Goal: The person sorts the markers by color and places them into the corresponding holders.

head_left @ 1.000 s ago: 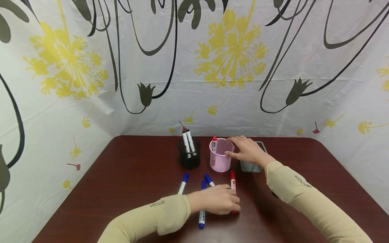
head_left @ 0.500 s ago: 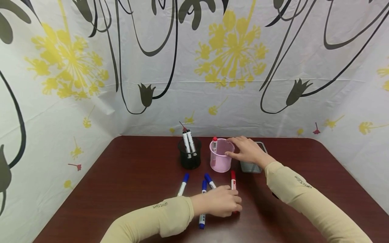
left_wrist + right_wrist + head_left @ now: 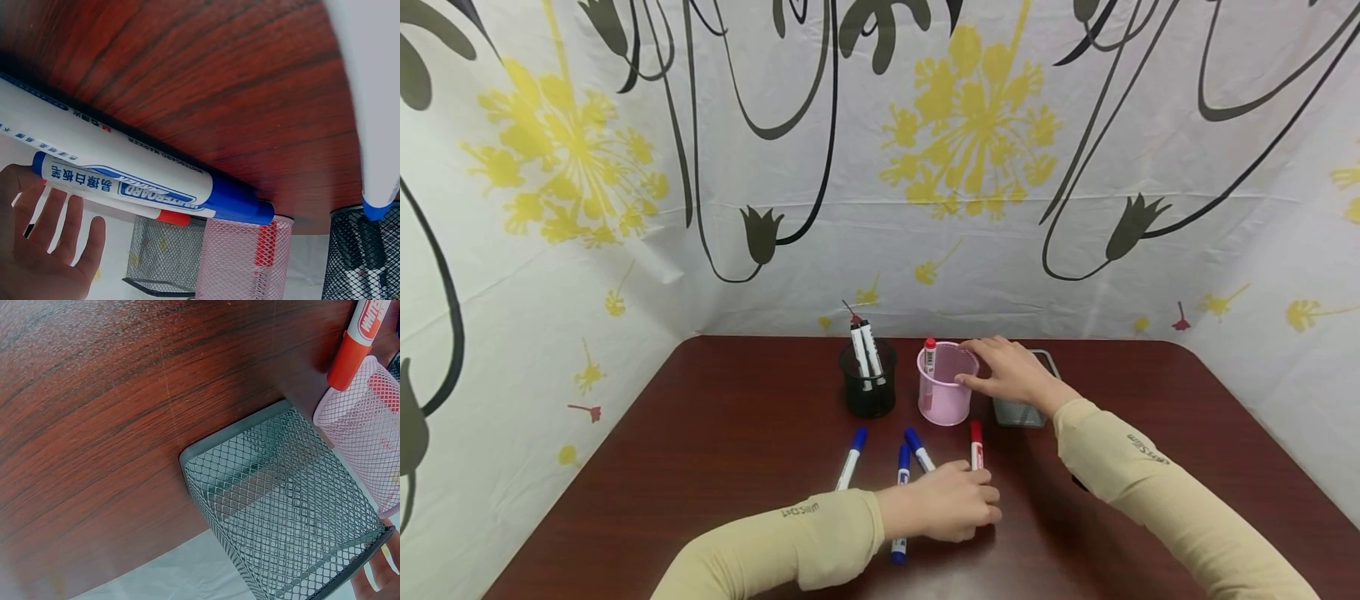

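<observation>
My left hand (image 3: 951,502) bends its fingers over the lower part of a red-capped whiteboard marker (image 3: 976,442) on the table; the thumb is hidden from above. In the left wrist view, thumb and spread fingers lie at that marker's end, partly behind a blue marker (image 3: 144,190). My right hand (image 3: 1017,372) holds the rim of a pink mesh pen cup (image 3: 945,406) at its right side. One red marker (image 3: 929,358) stands inside this cup. Two blue-capped markers (image 3: 919,450) lie close by the left hand, and another blue marker (image 3: 851,460) lies farther left.
A black mesh pen cup (image 3: 868,400) with two black-capped markers stands left of the pink one. Behind the right wrist is a grey rectangular mesh holder (image 3: 281,506). Patterned white cloth (image 3: 850,167) rises behind the dark wooden table (image 3: 737,400).
My left hand has shifted slightly to the right and nearer me, covering the red marker's lower end. The right hand and the pink pen cup have stayed put.
</observation>
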Available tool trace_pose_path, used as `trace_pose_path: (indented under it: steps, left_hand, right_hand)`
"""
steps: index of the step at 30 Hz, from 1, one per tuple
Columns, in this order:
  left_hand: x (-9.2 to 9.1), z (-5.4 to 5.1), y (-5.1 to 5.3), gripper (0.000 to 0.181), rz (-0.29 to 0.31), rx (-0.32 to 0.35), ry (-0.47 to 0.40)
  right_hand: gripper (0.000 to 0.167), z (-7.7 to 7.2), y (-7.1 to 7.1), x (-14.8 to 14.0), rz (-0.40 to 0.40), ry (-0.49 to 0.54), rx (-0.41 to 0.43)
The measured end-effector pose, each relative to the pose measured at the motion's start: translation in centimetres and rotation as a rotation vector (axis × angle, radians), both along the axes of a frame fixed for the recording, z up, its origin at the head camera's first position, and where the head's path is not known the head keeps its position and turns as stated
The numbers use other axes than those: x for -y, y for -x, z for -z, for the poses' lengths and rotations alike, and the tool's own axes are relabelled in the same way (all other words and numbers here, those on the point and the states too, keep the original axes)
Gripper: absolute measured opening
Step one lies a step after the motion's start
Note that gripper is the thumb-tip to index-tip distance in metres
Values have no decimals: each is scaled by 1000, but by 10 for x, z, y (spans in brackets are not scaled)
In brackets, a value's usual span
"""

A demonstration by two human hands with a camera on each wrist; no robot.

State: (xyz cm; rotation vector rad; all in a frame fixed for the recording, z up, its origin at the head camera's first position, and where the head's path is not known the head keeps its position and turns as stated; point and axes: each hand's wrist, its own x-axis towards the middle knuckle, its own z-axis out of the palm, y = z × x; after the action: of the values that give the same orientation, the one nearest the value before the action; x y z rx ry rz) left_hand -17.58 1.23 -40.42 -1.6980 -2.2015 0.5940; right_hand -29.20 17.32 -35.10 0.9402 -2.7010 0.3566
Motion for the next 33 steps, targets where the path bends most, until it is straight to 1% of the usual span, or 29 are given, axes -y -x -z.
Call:
trace_pose_path:
  steps: [7,11,15,19,21,24,28,32,33]
  left_hand:
    - [0,2,-3,16,13,-34,-23]
    - [0,6,-3,15,36,-53,-54]
    - [0,10,-2,14,61,-76,-59]
    - [2,13,-1,13,111,-109,-55]
    - [4,14,0,13,153,-117,-66]
    - [7,14,1,14,220,-108,-97]
    - [11,10,1,19,279,-89,-124]
    - [15,4,0,23,304,-77,-157]
    - [16,2,-1,22,304,-63,-171]
  right_hand:
    - [59,2,0,0,2,-1,-3]
    - [58,2,0,0,1,2,-10]
    - [57,2,0,0,1,8,-15]
    - [57,2,-1,0,6,9,-9]
    - [57,2,-1,1,10,9,-2]
    - [57,2,-2,1,16,12,8]
    - [56,2,-2,1,15,11,-3]
    - [56,2,-2,1,6,13,-16]
    - [56,2,-1,0,5,13,-16]
